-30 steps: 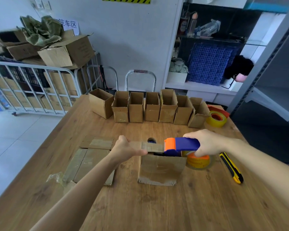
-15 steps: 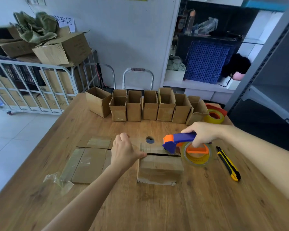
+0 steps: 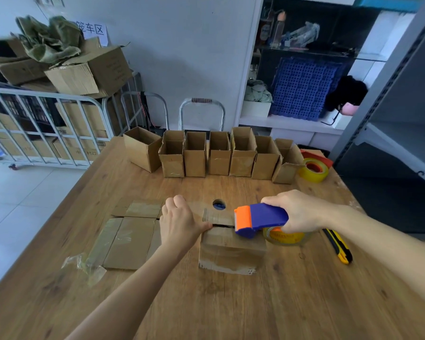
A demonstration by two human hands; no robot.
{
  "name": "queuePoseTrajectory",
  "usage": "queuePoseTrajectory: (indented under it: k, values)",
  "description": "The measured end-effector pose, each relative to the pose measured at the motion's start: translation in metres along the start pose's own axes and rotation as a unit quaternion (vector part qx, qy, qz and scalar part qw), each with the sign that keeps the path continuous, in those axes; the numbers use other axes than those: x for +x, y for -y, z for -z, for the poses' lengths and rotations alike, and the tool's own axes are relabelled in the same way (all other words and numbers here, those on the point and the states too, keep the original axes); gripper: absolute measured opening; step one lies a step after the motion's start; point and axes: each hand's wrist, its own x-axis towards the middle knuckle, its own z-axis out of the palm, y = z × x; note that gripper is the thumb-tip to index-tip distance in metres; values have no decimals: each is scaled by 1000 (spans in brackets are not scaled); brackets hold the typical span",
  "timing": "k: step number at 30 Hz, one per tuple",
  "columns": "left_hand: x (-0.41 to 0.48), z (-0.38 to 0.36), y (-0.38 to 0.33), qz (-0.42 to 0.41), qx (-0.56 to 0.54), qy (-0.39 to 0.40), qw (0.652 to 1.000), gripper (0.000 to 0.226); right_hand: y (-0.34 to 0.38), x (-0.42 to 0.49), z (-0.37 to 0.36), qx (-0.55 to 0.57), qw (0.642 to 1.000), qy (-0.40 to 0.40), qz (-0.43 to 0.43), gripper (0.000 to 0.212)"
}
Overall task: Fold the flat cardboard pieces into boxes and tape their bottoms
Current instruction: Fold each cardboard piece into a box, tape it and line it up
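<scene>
A small cardboard box (image 3: 231, 251) stands bottom up in the middle of the wooden table (image 3: 231, 303), its two flaps meeting at a dark seam. My left hand (image 3: 182, 224) presses on the box's left end, thumb at the seam. My right hand (image 3: 297, 212) grips a blue and orange tape dispenser (image 3: 260, 219) whose orange head sits on the seam at the box's right end; its yellow-cored roll hangs past the box's edge. Flat cardboard pieces (image 3: 128, 236) lie to the left of the box.
Several folded open boxes (image 3: 219, 155) stand in a row at the table's far edge. A yellow tape roll (image 3: 313, 169) sits at the far right, a yellow and black utility knife (image 3: 339, 245) right of the dispenser, crumpled clear tape (image 3: 84, 266) front left. A round hole (image 3: 219, 204) lies behind the box.
The dispenser came down from above the box onto its seam. My left hand moved from holding the tape end in the air to pressing the box's left end.
</scene>
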Motion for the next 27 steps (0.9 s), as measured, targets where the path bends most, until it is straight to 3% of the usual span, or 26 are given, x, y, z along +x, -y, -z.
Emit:
queuePoseTrajectory:
  k: [8,11,15,21,27]
  values:
    - [-6,15,-9,-13,-1,15,1000,77,7,5,-3,-54,998,-5,-8,41]
    - [-6,27,-8,49,-94,62,992,60,6,6,-5,-59,998,-11,-8,43]
    - [1,31,4,138,-233,95,958,26,4,6,-7,-64,998,-23,-6,43]
    - [4,7,27,193,-244,65,948,23,1,6,-10,-63,997,-31,-11,41]
    - [4,-7,29,195,-267,64,942,26,-1,7,-14,-54,998,-30,-26,45]
